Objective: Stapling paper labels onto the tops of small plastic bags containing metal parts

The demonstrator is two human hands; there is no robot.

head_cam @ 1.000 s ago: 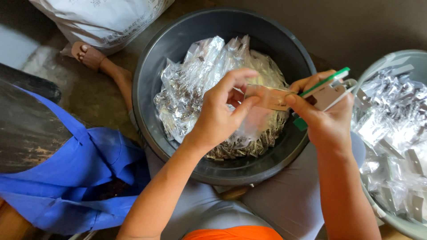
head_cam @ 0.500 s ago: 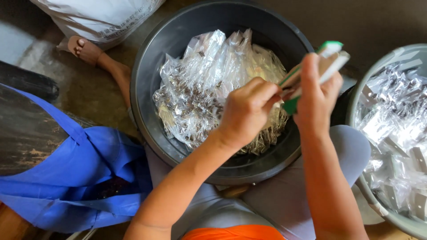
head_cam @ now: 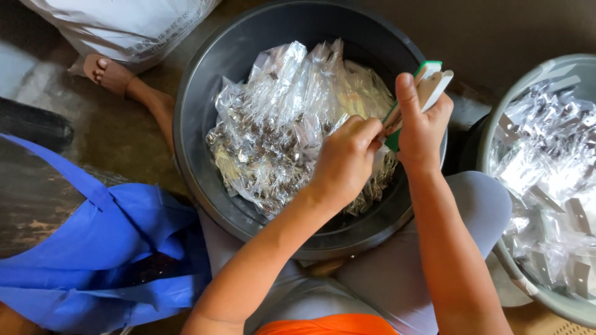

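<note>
While right hand (head_cam: 423,127) grips green-white tool (head_cam: 428,84), left fingers (head_cam: 363,127) touch it.

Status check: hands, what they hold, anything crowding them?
Right hand shut on green-and-white card pack, upright. Left hand pinching its lower end. Both over dark basin of clear plastic bags. Grey tub close at right; nothing blocking.

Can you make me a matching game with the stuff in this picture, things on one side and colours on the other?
Things:
1. big basin in the middle
2. cloth at the left
3. sack at the top
4. end of the tool in the right hand

Colours:
a. white
b. green
c. dark grey
d. blue

Pairs: 1-c, 2-d, 3-a, 4-b
</note>
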